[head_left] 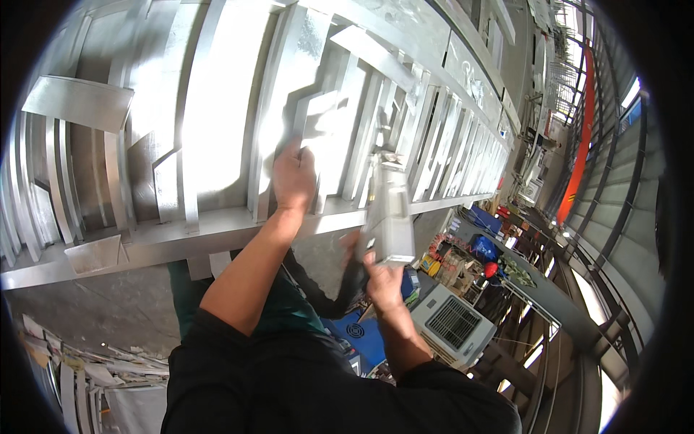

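Observation:
A large silvery metal frame [238, 226] with many upright slats [271, 108] spreads out in front of me. My left hand [295, 179] is over the slats just beyond the near rail, its fingers curled together. What they hold, if anything, is hidden. My right hand [383, 281] grips a boxy grey handheld tool [394, 210], smeared by motion, its far end over the frame. A thick black hose [318, 295] curves below the tool, toward my legs.
Flat metal pieces [79, 101] lie across the slats. A grey vented unit [452, 325] and a blue box with a round grille [358, 333] stand at lower right. Beyond are a cluttered bench [463, 260] and an orange beam [578, 145]. Scrap strips [94, 372] lie lower left.

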Demonstrator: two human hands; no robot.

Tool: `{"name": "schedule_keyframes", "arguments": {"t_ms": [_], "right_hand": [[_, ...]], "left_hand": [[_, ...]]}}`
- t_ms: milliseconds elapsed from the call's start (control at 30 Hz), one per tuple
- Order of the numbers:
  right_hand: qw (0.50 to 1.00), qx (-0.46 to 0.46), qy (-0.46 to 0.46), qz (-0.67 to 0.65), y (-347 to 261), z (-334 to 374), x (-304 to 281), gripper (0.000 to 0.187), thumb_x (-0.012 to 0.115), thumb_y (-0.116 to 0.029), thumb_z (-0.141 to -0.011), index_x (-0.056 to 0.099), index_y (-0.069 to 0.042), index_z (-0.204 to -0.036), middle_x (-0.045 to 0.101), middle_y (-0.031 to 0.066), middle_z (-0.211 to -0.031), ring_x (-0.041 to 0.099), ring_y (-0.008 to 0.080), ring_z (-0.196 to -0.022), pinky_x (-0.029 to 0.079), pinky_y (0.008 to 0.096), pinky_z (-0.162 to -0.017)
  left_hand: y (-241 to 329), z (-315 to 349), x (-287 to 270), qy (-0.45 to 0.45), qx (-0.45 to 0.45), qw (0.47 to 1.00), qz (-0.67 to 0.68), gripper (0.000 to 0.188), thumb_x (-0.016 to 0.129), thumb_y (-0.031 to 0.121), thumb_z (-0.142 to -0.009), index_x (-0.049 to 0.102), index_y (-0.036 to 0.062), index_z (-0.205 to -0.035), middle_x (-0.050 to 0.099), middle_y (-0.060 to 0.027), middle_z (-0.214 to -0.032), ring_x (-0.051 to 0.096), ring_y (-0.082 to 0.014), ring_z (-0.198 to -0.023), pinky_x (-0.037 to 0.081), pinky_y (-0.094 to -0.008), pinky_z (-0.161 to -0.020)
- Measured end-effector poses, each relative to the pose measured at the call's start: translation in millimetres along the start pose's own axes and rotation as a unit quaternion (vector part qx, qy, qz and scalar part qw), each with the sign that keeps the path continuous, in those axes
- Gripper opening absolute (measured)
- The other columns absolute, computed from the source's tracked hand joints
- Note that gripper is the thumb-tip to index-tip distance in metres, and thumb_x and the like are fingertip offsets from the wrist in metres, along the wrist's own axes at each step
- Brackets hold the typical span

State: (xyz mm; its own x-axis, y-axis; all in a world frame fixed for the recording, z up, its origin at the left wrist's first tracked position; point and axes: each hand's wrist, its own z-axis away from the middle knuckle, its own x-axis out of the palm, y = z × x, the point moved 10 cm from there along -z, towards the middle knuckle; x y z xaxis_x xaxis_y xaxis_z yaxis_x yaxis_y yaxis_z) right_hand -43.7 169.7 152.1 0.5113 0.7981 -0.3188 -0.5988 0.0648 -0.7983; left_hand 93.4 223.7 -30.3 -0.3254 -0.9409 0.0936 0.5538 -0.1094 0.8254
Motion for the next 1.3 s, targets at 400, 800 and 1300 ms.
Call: {"name": "schedule_keyframes", "arguments": {"t_ms": [400,800,1300], "right_hand": [[0.993,0.073,-0.041,-0.087,0.3,-15.3,93.2,0.062,0.065,-0.015,-0.095,0.036,0.003,-0.147,0.061,0.0095,-0.120,0.059,0.0158,-0.105,0.049,0.0307,-0.092],[0.994,0.081,0.008,-0.077,5.8,-26.6,95.7,0.062,0.064,-0.017,-0.095,0.036,0.004,-0.147,0.062,0.0089,-0.110,0.059,0.0147,-0.095,0.049,0.0307,-0.086],[0.991,0.098,0.032,-0.085,9.2,-28.7,98.8,0.066,0.068,-0.022,-0.095,0.037,0.004,-0.147,0.060,0.0124,-0.123,0.056,0.0184,-0.113,0.046,0.0326,-0.098]], "left_hand": [[-30.3,5.3,15.1,-0.063,-0.014,0.982,0.179,0.025,0.054,0.022,-0.101,0.060,-0.0013,-0.096,0.062,-0.0102,-0.079,0.057,-0.0193,-0.073,0.048,-0.0367,-0.069],[10.3,5.7,3.0,-0.053,0.076,0.984,0.150,0.015,0.060,0.014,-0.096,0.061,-0.0001,-0.093,0.063,-0.0021,-0.076,0.056,-0.0087,-0.069,0.048,-0.0268,-0.062],[11.3,7.9,9.3,-0.104,-0.011,0.961,0.256,0.015,0.062,0.011,-0.094,0.054,0.0064,-0.082,0.048,0.0074,-0.073,0.044,-0.0030,-0.066,0.038,-0.0209,-0.055]]}}
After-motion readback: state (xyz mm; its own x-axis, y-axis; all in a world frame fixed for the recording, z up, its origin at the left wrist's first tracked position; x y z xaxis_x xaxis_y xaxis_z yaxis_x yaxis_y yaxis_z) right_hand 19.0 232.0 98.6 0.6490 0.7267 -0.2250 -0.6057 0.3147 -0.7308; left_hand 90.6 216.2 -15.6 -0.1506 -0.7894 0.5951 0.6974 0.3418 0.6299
